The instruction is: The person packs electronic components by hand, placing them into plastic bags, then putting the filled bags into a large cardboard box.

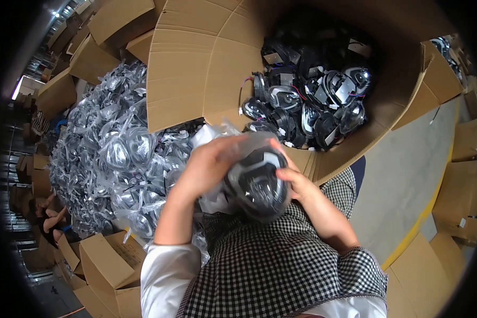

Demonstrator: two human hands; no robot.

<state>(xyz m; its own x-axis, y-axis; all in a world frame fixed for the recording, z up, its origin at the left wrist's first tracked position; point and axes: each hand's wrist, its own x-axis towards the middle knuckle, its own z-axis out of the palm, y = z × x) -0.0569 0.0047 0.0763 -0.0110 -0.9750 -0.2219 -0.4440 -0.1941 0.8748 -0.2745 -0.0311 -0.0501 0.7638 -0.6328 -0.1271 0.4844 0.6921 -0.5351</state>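
Note:
Close in front of my apron, a rounded black lamp-like unit (262,183) with a glossy clear front is held between my hands. Thin clear plastic bag film (257,142) covers its upper part. My left hand (212,161) is closed on the film at the unit's upper left, some of its fingers hidden and blurred. On the other side, my right hand (296,180) grips the unit, thumb across its front and fingers behind. More crumpled film (214,199) hangs below my left hand. Just beyond, a large open cardboard box (191,58) holds several similar unwrapped units (286,98) with wires.
A big heap of plastic-wrapped units (111,143) rises at the left. Open cardboard cartons (103,259) stand at the lower left, and more boxes (464,193) at the right. Grey floor (395,185) with a yellow line lies right of me. Another person (52,220) is at the far left.

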